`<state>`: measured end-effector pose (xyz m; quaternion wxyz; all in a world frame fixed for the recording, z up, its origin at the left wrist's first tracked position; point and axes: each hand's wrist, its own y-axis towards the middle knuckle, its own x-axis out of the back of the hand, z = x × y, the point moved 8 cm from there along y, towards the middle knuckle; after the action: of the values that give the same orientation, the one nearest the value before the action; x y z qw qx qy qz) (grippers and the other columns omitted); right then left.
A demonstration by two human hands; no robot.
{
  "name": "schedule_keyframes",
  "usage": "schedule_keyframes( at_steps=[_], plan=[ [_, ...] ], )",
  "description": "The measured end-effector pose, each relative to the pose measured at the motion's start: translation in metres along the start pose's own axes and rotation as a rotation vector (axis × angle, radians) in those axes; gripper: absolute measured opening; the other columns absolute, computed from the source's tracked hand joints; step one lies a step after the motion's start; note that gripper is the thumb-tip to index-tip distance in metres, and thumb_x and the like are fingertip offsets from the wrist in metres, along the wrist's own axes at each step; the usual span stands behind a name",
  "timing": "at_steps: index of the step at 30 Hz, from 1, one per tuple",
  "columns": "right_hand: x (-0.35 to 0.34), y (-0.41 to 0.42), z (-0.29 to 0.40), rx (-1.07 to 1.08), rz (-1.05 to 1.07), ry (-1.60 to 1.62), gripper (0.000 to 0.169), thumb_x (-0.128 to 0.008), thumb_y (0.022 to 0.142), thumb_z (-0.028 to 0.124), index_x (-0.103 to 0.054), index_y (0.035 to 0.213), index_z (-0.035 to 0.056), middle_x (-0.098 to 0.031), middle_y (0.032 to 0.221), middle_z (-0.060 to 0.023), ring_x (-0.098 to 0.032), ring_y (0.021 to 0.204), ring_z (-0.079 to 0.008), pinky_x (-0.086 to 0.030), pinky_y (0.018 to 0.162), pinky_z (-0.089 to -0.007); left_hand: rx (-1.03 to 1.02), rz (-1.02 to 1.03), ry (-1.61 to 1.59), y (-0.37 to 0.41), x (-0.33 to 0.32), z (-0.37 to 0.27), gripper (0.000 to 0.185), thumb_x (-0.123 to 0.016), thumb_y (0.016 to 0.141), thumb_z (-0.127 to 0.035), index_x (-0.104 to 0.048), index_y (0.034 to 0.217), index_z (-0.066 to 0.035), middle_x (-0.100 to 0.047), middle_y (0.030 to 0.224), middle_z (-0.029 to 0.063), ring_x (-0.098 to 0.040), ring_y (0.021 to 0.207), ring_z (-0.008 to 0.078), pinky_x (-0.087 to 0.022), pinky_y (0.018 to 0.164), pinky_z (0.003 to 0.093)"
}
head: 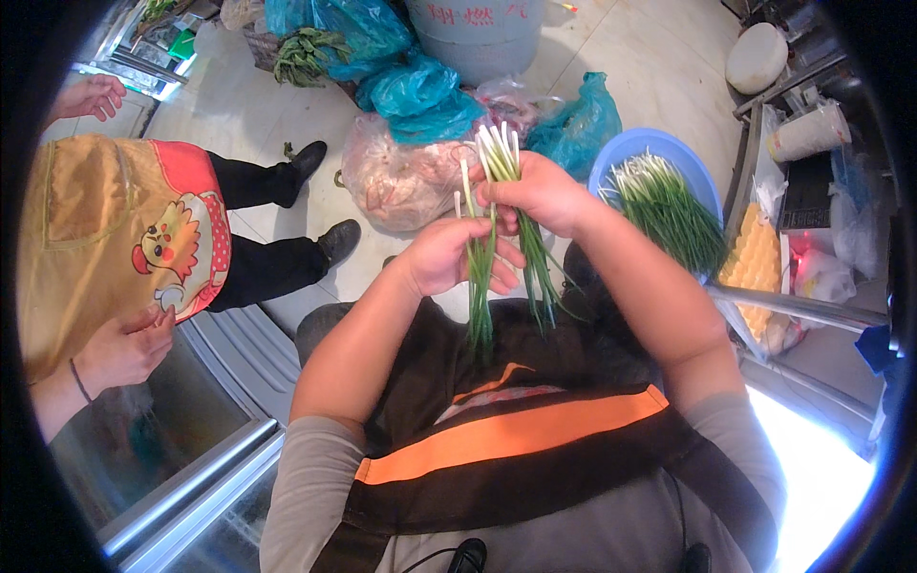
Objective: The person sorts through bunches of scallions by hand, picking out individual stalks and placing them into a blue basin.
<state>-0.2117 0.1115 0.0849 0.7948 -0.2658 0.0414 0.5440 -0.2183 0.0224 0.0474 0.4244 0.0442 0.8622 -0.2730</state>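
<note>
Over my lap, my right hand [548, 192] grips a small bunch of green onions [529, 243], white root ends up and green tops hanging down. Lower and just to its left, my left hand [448, 254] holds a few separate green onion stalks [481, 286] between thumb and fingers, with some fingers spread behind them. The two hands almost meet, and whether they touch is hard to tell. To the right of my right forearm, a blue plastic basin [698, 161] contains a large pile of green onions [663, 208], white ends pointing away from me.
On the floor ahead lie a tied clear plastic bag [401, 179], teal plastic bags [423, 97] and leafy greens [308, 57] before a grey drum [476, 36]. A person in an apron [93, 251] stands left, by a glass-topped cabinet [172, 430]. A metal-framed shelf [802, 301] stands right.
</note>
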Motion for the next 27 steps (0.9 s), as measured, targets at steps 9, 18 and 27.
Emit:
schedule_keyframes(
  at_steps=[9, 18, 27],
  plan=[
    [0.037, 0.005, 0.006, 0.066, -0.223, 0.062, 0.012, -0.058, 0.077, 0.014, -0.054, 0.076, 0.0036, -0.047, 0.053, 0.0001, -0.044, 0.044, -0.0074, -0.035, 0.039, -0.0214, -0.135, -0.235, 0.18, -0.005, 0.008, -0.017, 0.03, -0.038, 0.089, -0.027, -0.051, 0.095, 0.0, -0.036, 0.055, -0.0019, -0.029, 0.041, 0.0072, -0.025, 0.039, 0.022],
    [0.062, 0.0, 0.022, 0.209, -0.341, 0.234, 0.01, -0.057, 0.077, 0.013, -0.053, 0.073, 0.0045, -0.045, 0.054, 0.0012, -0.041, 0.043, -0.0078, -0.035, 0.039, -0.0227, -0.079, -0.303, 0.245, -0.005, 0.024, -0.015, 0.029, -0.04, 0.089, -0.026, -0.052, 0.091, -0.001, -0.037, 0.051, -0.002, -0.029, 0.039, 0.0073, -0.025, 0.037, 0.0221],
    [0.103, 0.02, -0.024, -0.114, -0.392, -0.798, 0.032, -0.066, 0.067, 0.029, -0.058, 0.068, -0.0022, -0.056, 0.06, -0.0128, -0.053, 0.047, -0.0211, -0.043, 0.046, -0.0321, -0.374, -0.704, 0.112, -0.037, 0.075, -0.054, 0.026, -0.039, 0.088, -0.024, -0.051, 0.093, -0.002, -0.04, 0.057, -0.0011, -0.032, 0.041, 0.0086, -0.027, 0.04, 0.0229]
  ],
)
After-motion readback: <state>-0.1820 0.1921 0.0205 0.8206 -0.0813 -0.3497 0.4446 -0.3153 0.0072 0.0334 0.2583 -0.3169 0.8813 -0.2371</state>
